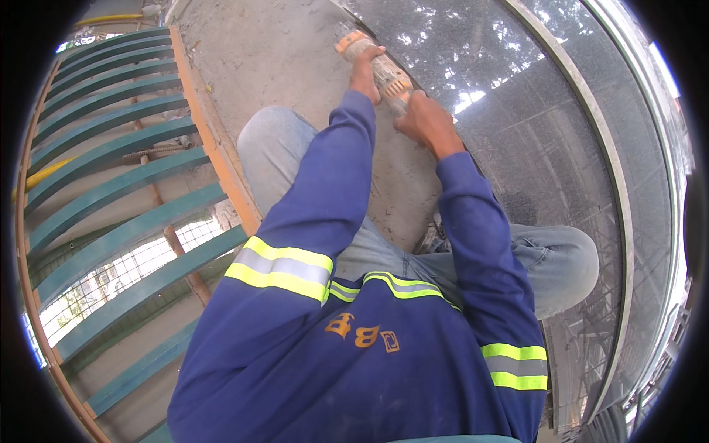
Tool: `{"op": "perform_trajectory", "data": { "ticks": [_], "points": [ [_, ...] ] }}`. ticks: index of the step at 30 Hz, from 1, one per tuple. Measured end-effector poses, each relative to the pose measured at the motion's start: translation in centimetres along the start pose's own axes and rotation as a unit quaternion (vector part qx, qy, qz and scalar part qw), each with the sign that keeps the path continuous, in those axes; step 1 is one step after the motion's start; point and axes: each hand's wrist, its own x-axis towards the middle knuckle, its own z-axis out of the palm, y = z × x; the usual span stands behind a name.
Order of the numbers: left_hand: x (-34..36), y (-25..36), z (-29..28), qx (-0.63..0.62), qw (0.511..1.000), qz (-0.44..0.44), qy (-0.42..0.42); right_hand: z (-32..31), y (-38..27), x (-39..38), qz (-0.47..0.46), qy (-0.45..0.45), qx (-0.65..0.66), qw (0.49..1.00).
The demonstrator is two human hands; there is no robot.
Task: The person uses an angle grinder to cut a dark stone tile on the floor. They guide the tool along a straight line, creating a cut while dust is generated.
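Observation:
A dusty power tool with orange and grey casing (391, 83) lies at a slant near the top centre, along the edge of a dark glossy panel (539, 140). My left hand (365, 74) is closed round its upper body. Lower down, my right hand (425, 119) grips the lower end, thumb and fingers wrapped round it. The tool's far end is blurred against the dusty concrete floor (258, 59), so I cannot tell exactly what it touches. My jeans-clad knees are bent either side of my forearms.
To the left runs a row of teal slats (111, 132) between orange side rails (193, 96), with mesh and a yellow pipe (46, 171) seen through the gaps. On the right, a pale metal strip (612, 170) crosses the glossy panel, which reflects trees.

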Motion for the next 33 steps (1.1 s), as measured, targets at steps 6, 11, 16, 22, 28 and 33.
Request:
{"op": "perform_trajectory", "data": {
  "ticks": [6,11,16,22,28,33],
  "points": [
    [0.9,-0.4,-0.8,-0.014,1.0,-0.018,-0.008,0.0,-0.1,-0.4,-0.012,0.005,-0.013,1.0],
    [0.6,-0.3,-0.3,-0.014,1.0,-0.016,-0.012,0.0,0.2,-0.2,-0.011,0.012,-0.006,1.0],
    [0.3,0.1,0.0,-0.014,1.0,-0.024,-0.012,0.0,0.1,-0.1,-0.007,0.007,-0.001,1.0],
    [1.0,-0.1,-0.2,-0.017,1.0,-0.024,0.004,0.5,0.3,0.6,-0.003,-0.001,0.011,1.0],
    [1.5,-0.1,-0.5,-0.02,0.999,-0.031,-0.009,0.4,0.3,0.8,-0.005,-0.003,0.012,1.0],
    [0.8,-0.2,-0.6,-0.014,1.0,-0.024,-0.009,0.3,0.3,0.2,-0.008,-0.003,-0.01,1.0]
  ]
}}
